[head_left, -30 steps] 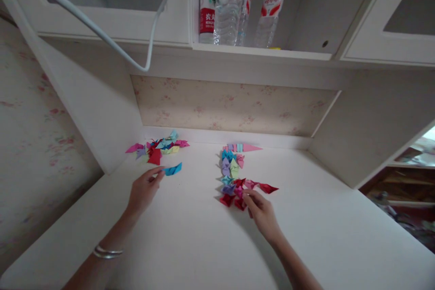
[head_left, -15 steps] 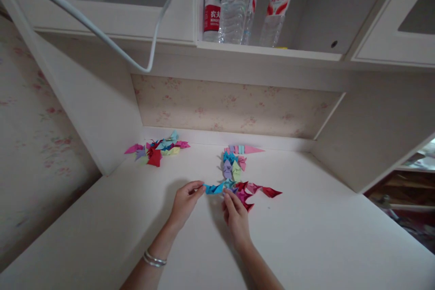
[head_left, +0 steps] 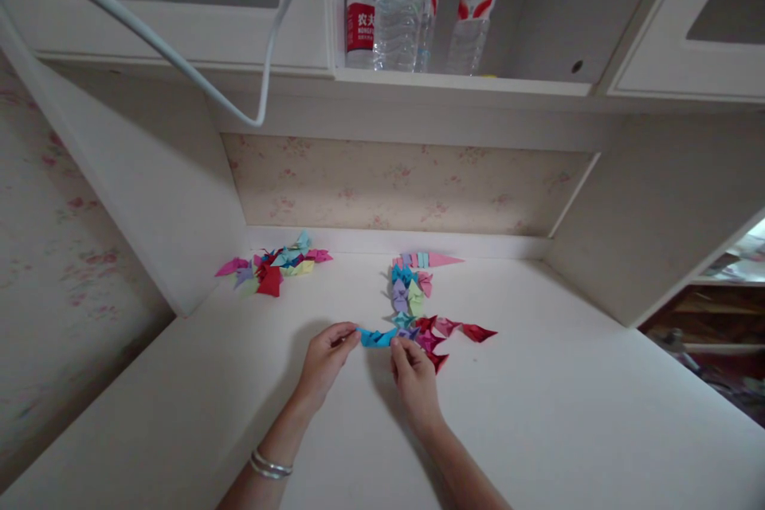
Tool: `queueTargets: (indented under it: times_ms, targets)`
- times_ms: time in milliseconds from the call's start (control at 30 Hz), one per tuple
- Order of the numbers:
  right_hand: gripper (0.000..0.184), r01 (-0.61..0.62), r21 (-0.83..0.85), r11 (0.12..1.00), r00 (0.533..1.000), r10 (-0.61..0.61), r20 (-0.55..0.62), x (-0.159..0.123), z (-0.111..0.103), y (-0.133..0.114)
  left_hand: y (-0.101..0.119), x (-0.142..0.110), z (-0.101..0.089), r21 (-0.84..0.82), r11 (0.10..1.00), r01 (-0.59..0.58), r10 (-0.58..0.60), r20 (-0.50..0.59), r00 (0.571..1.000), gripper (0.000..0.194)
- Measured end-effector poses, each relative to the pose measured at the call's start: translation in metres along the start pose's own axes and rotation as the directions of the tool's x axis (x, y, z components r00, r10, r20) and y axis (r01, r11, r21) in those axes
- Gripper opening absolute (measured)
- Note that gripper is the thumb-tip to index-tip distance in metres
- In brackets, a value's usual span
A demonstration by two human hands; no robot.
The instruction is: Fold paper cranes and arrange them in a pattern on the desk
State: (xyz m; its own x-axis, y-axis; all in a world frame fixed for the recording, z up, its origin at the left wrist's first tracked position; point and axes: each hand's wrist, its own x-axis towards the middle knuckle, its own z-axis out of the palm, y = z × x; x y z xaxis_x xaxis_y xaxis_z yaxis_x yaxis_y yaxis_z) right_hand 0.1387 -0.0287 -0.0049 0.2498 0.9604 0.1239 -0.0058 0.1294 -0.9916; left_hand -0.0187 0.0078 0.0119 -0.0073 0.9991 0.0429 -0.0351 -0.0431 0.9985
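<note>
A blue folded-paper piece (head_left: pixel 377 338) is stretched between my two hands above the white tabletop. My left hand (head_left: pixel 326 358) pinches its left end between thumb and fingers. Its right end is pinched by my right hand (head_left: pixel 413 382). Just beyond and right of my right hand lie folded-paper pieces in purple, magenta and red, among them a magenta one (head_left: pixel 429 340) and a red one (head_left: pixel 479 332). Farther back are a teal piece (head_left: pixel 402 320), a light green one (head_left: pixel 416 299), a lavender one (head_left: pixel 400 296) and a pink pointed strip (head_left: pixel 442 260).
A heap of coloured folded paper (head_left: pixel 280 264) lies at the back left of the white tabletop (head_left: pixel 538 414). Overhead, a shelf holds several plastic bottles (head_left: pixel 399 16). A white bent tube (head_left: pixel 179 64) hangs at upper left. Side panels flank the desk.
The right end of the blue folded-paper piece now shows at my right fingertips, apart from the teal piece it overlapped. My hands have barely moved; the view has shifted slightly.
</note>
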Motion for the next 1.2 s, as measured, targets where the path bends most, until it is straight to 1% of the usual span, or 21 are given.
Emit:
queueTargets:
  times_ms: [167, 367, 500, 733, 900, 933, 1000, 1100, 1133, 1200]
  targets:
    - [0.043, 0.009, -0.007, 1.0, 0.999, -0.009, -0.04, 0.003, 0.0, 0.002, -0.004, 0.002, 0.001, -0.003, 1.0, -0.01, 0.01, 0.038, 0.999, 0.038]
    - [0.044, 0.009, -0.003, 1.0, 0.998, -0.009, -0.06, 0.004, 0.003, 0.003, -0.009, 0.003, 0.0, 0.011, 1.0, -0.022, 0.022, 0.014, 1.0, 0.035]
    - [0.042, 0.013, -0.009, 1.0, 0.998, -0.014, -0.054, 0.004, 0.003, 0.002, -0.008, 0.003, 0.0, 0.021, 1.0, -0.005, 0.004, 0.027, 1.0, 0.034]
    - [0.036, 0.029, 0.03, 0.999, 0.999, -0.028, -0.016, 0.004, 0.003, 0.005, -0.006, 0.003, -0.001, 0.112, 0.994, 0.009, -0.015, 0.044, 0.999, 0.036]
    - [0.034, 0.025, 0.079, 0.997, 0.999, -0.022, -0.037, 0.005, 0.004, 0.005, 0.001, -0.001, -0.003, 0.173, 0.985, 0.008, -0.027, 0.11, 0.994, 0.035]
    - [0.034, 0.007, 0.109, 0.994, 0.999, -0.003, -0.038, 0.005, 0.004, 0.004, 0.003, -0.002, -0.004, 0.172, 0.985, 0.006, -0.027, 0.121, 0.992, 0.034]
    - [0.035, -0.073, 0.208, 0.975, 0.996, 0.08, -0.027, 0.004, 0.005, 0.003, 0.007, -0.004, -0.006, 0.111, 0.994, 0.021, -0.034, 0.113, 0.993, 0.033]
    - [0.042, -0.23, 0.348, 0.909, 0.971, 0.239, 0.018, 0.0, 0.007, 0.001, 0.02, -0.006, -0.005, -0.022, 0.999, 0.036, -0.035, 0.049, 0.998, 0.031]
    - [0.041, -0.261, 0.359, 0.896, 0.964, 0.264, 0.041, -0.001, 0.008, 0.001, 0.027, -0.006, -0.002, -0.036, 0.999, 0.026, -0.025, 0.034, 0.999, 0.03]
    - [0.031, -0.283, 0.308, 0.908, 0.959, 0.259, 0.118, -0.004, 0.012, 0.003, 0.045, -0.006, 0.01, 0.001, 1.0, -0.016, 0.016, 0.04, 0.999, 0.029]
